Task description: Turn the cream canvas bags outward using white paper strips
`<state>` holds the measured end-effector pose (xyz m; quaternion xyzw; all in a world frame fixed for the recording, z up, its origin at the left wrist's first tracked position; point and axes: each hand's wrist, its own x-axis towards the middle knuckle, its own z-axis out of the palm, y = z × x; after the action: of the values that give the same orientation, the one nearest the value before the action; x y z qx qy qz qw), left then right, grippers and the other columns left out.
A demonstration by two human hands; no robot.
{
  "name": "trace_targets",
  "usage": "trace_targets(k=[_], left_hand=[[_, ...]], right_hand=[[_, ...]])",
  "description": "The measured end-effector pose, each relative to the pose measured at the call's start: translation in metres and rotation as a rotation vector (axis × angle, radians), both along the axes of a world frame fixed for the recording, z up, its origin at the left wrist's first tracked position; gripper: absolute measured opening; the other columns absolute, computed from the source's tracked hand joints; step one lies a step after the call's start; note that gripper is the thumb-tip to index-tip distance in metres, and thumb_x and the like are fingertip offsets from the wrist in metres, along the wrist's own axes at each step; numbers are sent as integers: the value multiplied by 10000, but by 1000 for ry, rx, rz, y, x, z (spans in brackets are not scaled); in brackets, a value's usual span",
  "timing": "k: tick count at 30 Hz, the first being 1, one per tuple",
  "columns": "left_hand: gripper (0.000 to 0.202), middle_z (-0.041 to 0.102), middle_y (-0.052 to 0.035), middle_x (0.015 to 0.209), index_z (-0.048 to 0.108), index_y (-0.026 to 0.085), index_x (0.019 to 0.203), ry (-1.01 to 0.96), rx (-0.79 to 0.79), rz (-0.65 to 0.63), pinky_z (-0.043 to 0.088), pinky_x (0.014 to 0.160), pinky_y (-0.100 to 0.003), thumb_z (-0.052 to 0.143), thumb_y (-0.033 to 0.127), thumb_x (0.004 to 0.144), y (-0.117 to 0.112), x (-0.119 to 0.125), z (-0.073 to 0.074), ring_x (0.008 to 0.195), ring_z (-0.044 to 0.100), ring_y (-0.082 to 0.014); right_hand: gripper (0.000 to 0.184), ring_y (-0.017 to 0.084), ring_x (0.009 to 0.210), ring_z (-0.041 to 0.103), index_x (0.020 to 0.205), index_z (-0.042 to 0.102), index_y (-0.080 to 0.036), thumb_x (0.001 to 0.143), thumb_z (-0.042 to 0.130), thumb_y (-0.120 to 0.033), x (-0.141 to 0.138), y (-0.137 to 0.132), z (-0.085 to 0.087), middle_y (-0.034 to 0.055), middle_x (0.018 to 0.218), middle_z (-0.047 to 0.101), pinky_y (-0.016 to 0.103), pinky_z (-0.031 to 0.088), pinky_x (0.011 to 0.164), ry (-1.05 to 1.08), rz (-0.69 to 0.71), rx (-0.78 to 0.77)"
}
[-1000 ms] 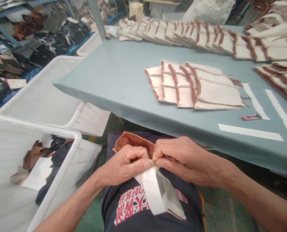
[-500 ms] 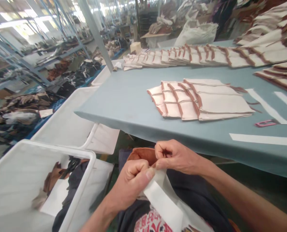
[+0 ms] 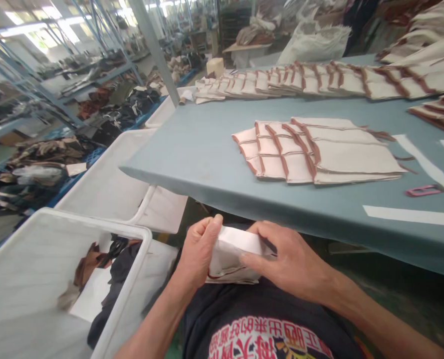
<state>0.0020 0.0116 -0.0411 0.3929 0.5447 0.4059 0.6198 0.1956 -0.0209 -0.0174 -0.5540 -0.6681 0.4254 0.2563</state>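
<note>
A folded white fabric piece with a brown edge (image 3: 231,254) is held at my lap, below the table's front edge. My left hand (image 3: 199,252) grips its left side, fingers curled round it. My right hand (image 3: 287,262) lies over its right side, with thumb and fingers pressed on the fabric. On the blue-grey table (image 3: 192,144) beyond lies a fanned stack of similar white pieces with brown trim (image 3: 312,152).
A long row of the same pieces (image 3: 319,80) runs along the table's far side. White strips (image 3: 409,215) and a small pink clip (image 3: 422,190) lie at the right. White bins (image 3: 50,279) with dark scraps stand at my left. Shelves of material fill the background.
The brown pocket and the hanging white strip are no longer showing; the piece is now folded into a white bundle between both hands. The view has tilted up a little.
</note>
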Motion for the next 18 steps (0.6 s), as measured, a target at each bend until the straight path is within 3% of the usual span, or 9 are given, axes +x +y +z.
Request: trace_targets(k=[5, 10, 14, 18], left_hand=[[612, 396, 57, 584, 454, 188, 653, 136, 61, -87, 278, 477, -194, 665, 734, 831, -3, -5, 1, 524, 338, -78], [601, 344, 56, 607, 394, 194, 625, 218, 266, -214, 259, 501, -221, 591, 677, 924, -6, -18, 9, 553, 284, -90], [563, 380, 39, 656, 375, 200, 629, 218, 403, -239, 320, 565, -243, 568, 605, 970, -6, -27, 9, 597, 317, -113], [521, 415, 30, 673, 378, 202, 624, 262, 468, -180, 369, 638, -261, 588, 520, 980, -5, -31, 8, 630, 358, -128]], right_hand=[[200, 152, 639, 542, 804, 621, -194, 917, 587, -356, -4, -3, -11, -6, 719, 618, 268, 386, 604, 19, -88, 130], [289, 108, 507, 510, 682, 555, -206, 966, 573, -252, -6, -29, 15, -42, 577, 573, 265, 322, 542, -88, 16, 432], [355, 98, 502, 552, 664, 544, -218, 1013, 478, -210, -15, -45, 23, -41, 568, 599, 245, 353, 543, -5, 67, 335], [339, 107, 442, 441, 679, 547, -231, 999, 502, -333, -14, -45, 5, -58, 513, 494, 261, 298, 479, 79, -9, 108]])
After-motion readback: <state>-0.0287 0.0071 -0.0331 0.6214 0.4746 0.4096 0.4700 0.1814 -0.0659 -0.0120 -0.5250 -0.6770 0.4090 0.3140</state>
